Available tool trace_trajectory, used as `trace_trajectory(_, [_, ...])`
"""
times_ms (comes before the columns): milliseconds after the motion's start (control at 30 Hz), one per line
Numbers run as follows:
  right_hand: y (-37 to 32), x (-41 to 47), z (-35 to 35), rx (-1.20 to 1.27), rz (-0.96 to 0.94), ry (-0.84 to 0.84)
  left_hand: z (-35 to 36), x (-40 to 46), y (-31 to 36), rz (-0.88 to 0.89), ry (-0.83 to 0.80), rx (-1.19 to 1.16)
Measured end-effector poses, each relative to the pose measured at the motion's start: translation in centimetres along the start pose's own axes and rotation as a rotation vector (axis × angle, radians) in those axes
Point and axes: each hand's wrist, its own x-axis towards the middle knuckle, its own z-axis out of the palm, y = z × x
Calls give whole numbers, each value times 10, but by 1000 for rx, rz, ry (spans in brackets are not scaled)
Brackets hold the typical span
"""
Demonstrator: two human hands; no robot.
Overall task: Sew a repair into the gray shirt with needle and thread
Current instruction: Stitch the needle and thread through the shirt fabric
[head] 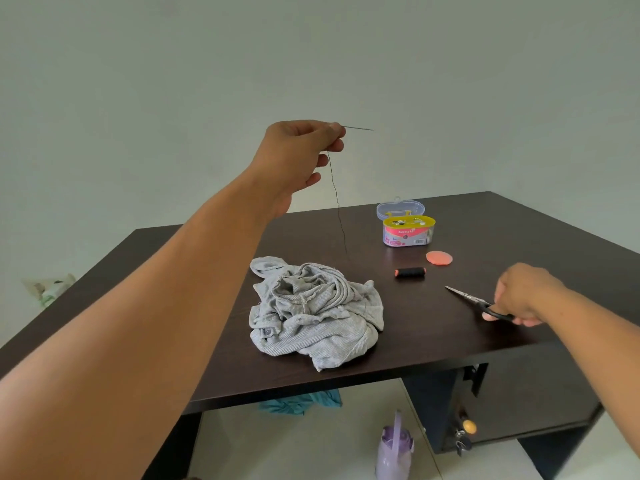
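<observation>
The gray shirt (313,311) lies crumpled on the dark table (485,233). My left hand (299,155) is raised high above the table and pinches a needle (360,128) that points right. A dark thread (337,202) hangs from that hand down toward the table behind the shirt. My right hand (523,294) grips the black handles of small scissors (467,298) at the table's right side, blades pointing left and lying low on the surface. A black thread spool (409,272) lies between the shirt and the scissors.
An open sewing kit box (408,230) with its clear lid stands at the back of the table. A round pink pad (439,257) lies in front of it. Below the table are a purple bottle (394,448), teal cloth (301,403) and a locked cabinet door (519,403).
</observation>
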Motion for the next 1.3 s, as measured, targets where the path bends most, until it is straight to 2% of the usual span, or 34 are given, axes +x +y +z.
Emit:
trace_trajectory(133, [1,3,2,81,5,-33,1,-4,-2,-11,-1,-4])
trace_trajectory(200, [-2,-1,1,32,-4,-75,2,-5,-3,-20,-6,-20])
trace_trajectory(267, [-10,-9,-2,-105,-94,-13,3,-7,-3,-27,-9,-32])
trace_trajectory(300, [-16,-14,-4,-81,-169,58,4,-8,-3,-28,-12,-38])
trace_trajectory(333, [-23,-20,-7,8,-245,101,5,-8,-3,-27,-16,-43])
trace_trajectory(467, [-61,-60,-25,648,-554,135,12,-12,1,-20,-26,-45])
trace_trajectory(600, [-100,-102,-53,847,-834,391,19,-16,-1,4,-29,-2])
trace_trajectory(700, [-119,-121,-66,778,-963,539,20,-19,-9,35,-35,68])
trace_trajectory(833, [-132,-129,-68,657,-1050,561,17,-20,-18,68,-86,154])
trace_trajectory(1300, [-143,-108,-61,526,-960,548,11,9,-29,183,-246,414])
